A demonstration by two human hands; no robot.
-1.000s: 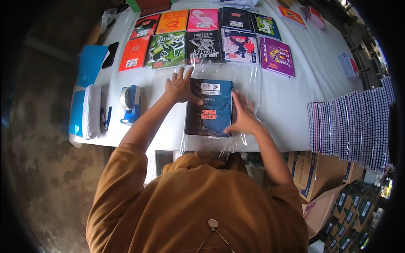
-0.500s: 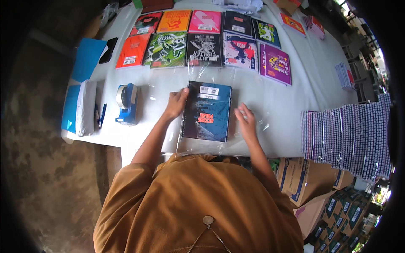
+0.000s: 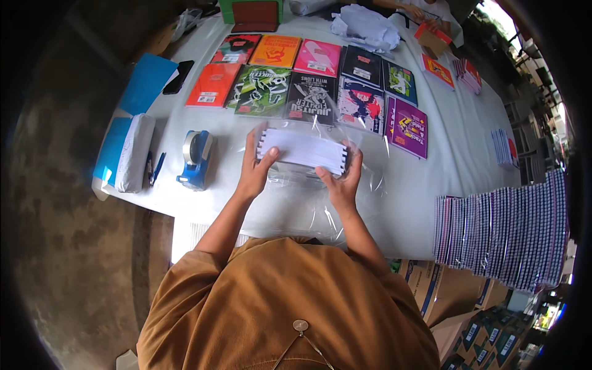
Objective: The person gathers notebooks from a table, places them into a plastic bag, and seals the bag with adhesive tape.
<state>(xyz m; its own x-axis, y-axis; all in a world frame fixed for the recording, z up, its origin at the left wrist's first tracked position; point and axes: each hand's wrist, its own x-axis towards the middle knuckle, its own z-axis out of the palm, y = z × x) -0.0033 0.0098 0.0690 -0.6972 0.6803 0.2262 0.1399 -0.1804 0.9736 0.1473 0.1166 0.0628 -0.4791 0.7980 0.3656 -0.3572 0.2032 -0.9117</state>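
Observation:
Both hands grip a bundle of spiral notebooks (image 3: 302, 148) over the near middle of the table, tipped so that its white page edges face me. Dark coil teeth show at its left and right ends; the covers are turned out of sight. My left hand (image 3: 256, 166) is closed round the left end, thumb over the page edges. At the right end my right hand (image 3: 343, 182) holds on in the same way. Clear plastic wrap (image 3: 370, 179), shiny and loose, lies around the bundle and below it.
Two rows of colourful notebooks (image 3: 262, 89) lie beyond my hands. To the left are a blue tape dispenser (image 3: 196, 160), pens (image 3: 158, 168), a whitish pouch (image 3: 134, 154) and a phone (image 3: 179, 77). A tall notebook stack (image 3: 499, 234) stands right. Another person's hand (image 3: 414, 11) shows at the far side.
The notebook lay with its dark blue cover up, my right hand beside it. Now both hands hold the bundle tipped edge-on, a little farther from me. The whole view has shifted slightly.

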